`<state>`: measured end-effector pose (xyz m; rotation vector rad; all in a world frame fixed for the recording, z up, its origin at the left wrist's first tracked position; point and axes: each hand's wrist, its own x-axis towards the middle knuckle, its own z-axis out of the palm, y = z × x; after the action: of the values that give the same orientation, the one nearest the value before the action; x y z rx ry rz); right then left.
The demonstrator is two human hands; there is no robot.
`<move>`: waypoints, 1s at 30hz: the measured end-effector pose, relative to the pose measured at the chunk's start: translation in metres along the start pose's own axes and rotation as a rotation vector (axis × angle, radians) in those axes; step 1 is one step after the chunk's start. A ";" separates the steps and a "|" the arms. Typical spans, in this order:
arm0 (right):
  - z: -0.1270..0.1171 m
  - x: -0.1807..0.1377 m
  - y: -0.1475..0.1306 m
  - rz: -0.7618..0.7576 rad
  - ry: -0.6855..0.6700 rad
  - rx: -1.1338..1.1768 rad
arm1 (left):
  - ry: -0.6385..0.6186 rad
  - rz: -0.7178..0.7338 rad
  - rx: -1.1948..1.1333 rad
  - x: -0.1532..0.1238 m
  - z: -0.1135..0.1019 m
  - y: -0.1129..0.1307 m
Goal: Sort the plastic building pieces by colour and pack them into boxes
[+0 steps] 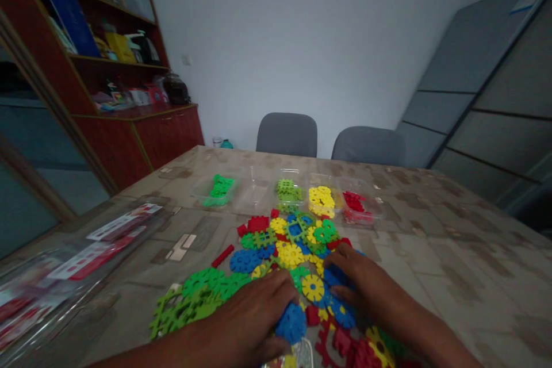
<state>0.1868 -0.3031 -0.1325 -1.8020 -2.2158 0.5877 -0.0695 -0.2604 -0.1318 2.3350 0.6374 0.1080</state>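
My left hand (269, 302) is closed on a blue notched disc (292, 324), holding it between thumb and fingers low over the pile. To the right, my right hand (360, 276) reaches into the pile, its fingers curled on a blue toy piece (333, 276) that they partly cover. Around both hands lie mixed plastic building pieces: a yellow notched disc (313, 287), more blue discs (342, 313), and red pieces (334, 345). Left of my left hand are green discs (204, 283) and olive-green square lattice pieces (179, 310).
Transparent tubs stand behind the pile, holding green (222, 187), olive-green (288, 190), yellow (321, 198) and red pieces (354, 202). Transparent packaging (81, 267) lies at the left. Two grey chairs (287, 133) are at the table's far side.
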 end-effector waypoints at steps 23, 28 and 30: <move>-0.011 -0.005 0.018 0.232 -0.018 -0.001 | 0.111 -0.153 -0.676 0.001 0.001 -0.013; -0.011 0.001 0.014 0.183 -0.014 0.150 | 0.091 -0.135 -0.915 0.006 0.010 -0.031; -0.010 0.003 0.007 0.140 0.014 0.269 | 0.112 -0.126 -0.910 0.007 0.012 -0.035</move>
<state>0.1962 -0.2979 -0.1269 -1.8211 -1.9052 0.8531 -0.0748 -0.2425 -0.1641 1.4156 0.6149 0.3852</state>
